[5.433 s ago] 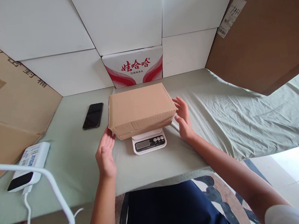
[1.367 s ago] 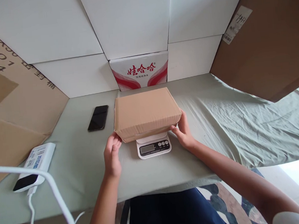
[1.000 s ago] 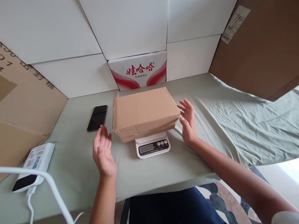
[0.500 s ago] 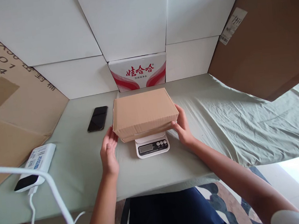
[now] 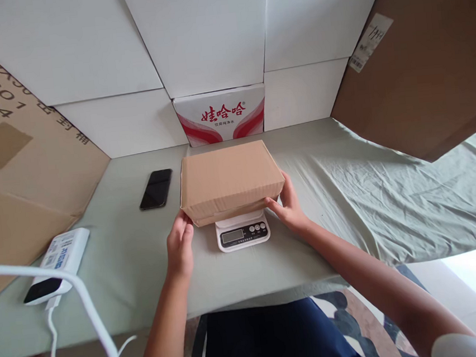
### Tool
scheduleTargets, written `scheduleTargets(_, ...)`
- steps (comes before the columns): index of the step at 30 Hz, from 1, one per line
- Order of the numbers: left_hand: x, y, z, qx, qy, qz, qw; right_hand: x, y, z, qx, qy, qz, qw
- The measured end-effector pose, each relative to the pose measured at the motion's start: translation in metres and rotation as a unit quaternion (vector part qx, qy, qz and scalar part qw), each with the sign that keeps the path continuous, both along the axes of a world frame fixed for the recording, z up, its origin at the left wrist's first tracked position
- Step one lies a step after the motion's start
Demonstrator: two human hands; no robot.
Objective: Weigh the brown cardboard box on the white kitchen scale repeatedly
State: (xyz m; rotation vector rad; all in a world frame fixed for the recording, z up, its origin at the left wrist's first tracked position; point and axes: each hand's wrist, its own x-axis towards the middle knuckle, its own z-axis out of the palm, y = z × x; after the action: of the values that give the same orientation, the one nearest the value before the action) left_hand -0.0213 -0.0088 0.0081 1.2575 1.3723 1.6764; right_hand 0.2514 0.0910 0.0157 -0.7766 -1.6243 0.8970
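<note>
Nearest first: mind the white cable (image 5: 94, 316), looping through the left foreground and easy to snag. Next, not much depth of pale green cloth (image 5: 231, 283) between its front edge and the white scale (image 5: 244, 233), so little to stop a forward tumble. Can't read anything on the display (image 5: 232, 236), tbh.

Gripping the cardboard box (image 5: 230, 176) low on both near corners: in the left hand (image 5: 180, 243), with fingers tucked round the side and thumb in front; in the right hand (image 5: 289, 208), with thumb on the front face and fingers along the side. Can't see every fingertip, though. Box-wise, sitting right over the scale, way wider than it, with overhang left and right, but can't tell if resting fully on the platform. Could tip or skid off if let go one hand first, or nudge the scale with the right thumb.

Careful on the left: not far to the phone (image 5: 156, 189), flat on the cloth and easy to clip with a wide swing. Roomier to the right, with a long run of rumpled cloth before the big brown carton (image 5: 424, 59). Tightest at the back imo: just a narrow band of cloth, then the red-and-white carton (image 5: 222, 129) and white panels (image 5: 203, 41).
</note>
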Motion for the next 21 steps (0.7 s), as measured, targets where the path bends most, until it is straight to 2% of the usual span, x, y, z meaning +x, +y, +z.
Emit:
scheduleTargets(11, 0.0011, -0.0019, 0.0039, 0.000, 0.008, -0.003, 1.000, -0.0003, -0.0006, 0.0026, 0.011, -0.007, -0.004, 1.000)
scheduleTargets(21, 0.0015, -0.0015, 0.0012, -0.003, -0.003, 0.002, 1.000, 0.0008, 0.0016, 0.0020, 0.011, -0.014, -0.002, 1.000)
